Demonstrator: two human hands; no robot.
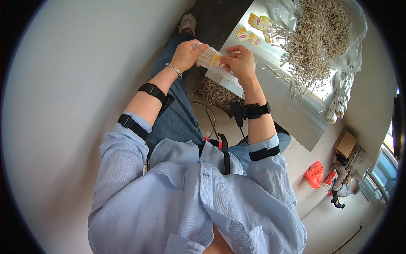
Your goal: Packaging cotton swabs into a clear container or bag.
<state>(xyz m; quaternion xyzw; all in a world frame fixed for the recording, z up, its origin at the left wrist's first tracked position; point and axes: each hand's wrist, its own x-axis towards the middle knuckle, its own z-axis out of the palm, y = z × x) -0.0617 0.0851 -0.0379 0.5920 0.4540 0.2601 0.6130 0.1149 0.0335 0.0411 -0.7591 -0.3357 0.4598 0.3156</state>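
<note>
My left hand (pixel 186 56) is closed round one end of a clear pack of cotton swabs (pixel 205 58), thumb on top. At the pack's other end is a small yellow label card (pixel 217 60) with a red mark. My right hand (pixel 240 64) pinches that card between thumb and fingers; whether it lies wholly inside the plastic cannot be made out. Both hands are over the near left corner of a metal table (pixel 292 122). More yellow label cards (pixel 254 40) lie on the table just beyond my right hand.
A big heap of loose cotton swabs (pixel 317 42) covers the table's far right, beside clear plastic bags (pixel 282 16). Filled packs (pixel 340 97) are stacked at the right edge. Swabs (pixel 215 91) also lie below the table. Right, on the floor, are a red bag (pixel 314 174), a cardboard box (pixel 346 144) and another person (pixel 344 188).
</note>
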